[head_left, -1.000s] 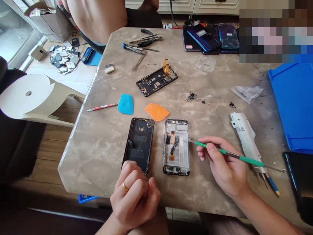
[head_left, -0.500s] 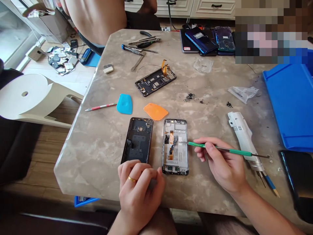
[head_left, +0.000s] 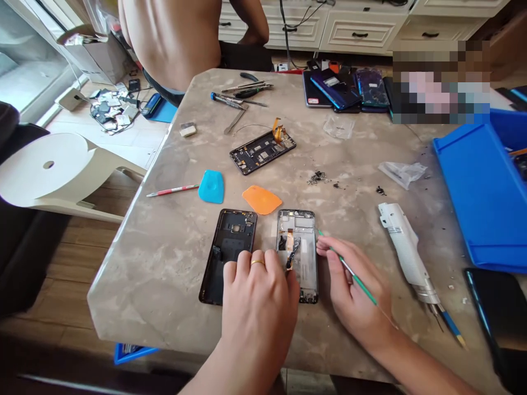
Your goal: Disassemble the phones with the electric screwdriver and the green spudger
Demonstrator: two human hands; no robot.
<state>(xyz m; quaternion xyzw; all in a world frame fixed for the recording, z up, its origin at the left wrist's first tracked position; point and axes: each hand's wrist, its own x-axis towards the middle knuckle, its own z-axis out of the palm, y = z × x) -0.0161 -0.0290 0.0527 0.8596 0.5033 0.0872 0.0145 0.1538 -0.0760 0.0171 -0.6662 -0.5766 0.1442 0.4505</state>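
An open phone's metal mid-frame [head_left: 297,274] lies face up on the stone table [head_left: 135,274], with an orange flex cable and a black strip [head_left: 292,253] on it. To its left is a black phone rear housing [head_left: 219,274]. My left hand [head_left: 257,296] lies over both, fingers spread across the housing and thumb at the frame, holding nothing I can see. My right hand [head_left: 354,291] grips a green-handled metal pick [head_left: 357,280], its tip just off the frame's right edge. A second opened phone [head_left: 262,152] lies farther up.
A blue pry pick [head_left: 211,186] and an orange one [head_left: 262,199] lie above the phones. Hand tools [head_left: 242,90], a stack of phones [head_left: 346,90], a white heat gun [head_left: 405,252] and a blue tray [head_left: 486,203] surround them. A bare-backed person [head_left: 173,38] sits beyond the table.
My left hand has moved forward from the table edge onto the housing and frame. The pick in my right hand now slants steeply, its tip nearer the frame's right edge.
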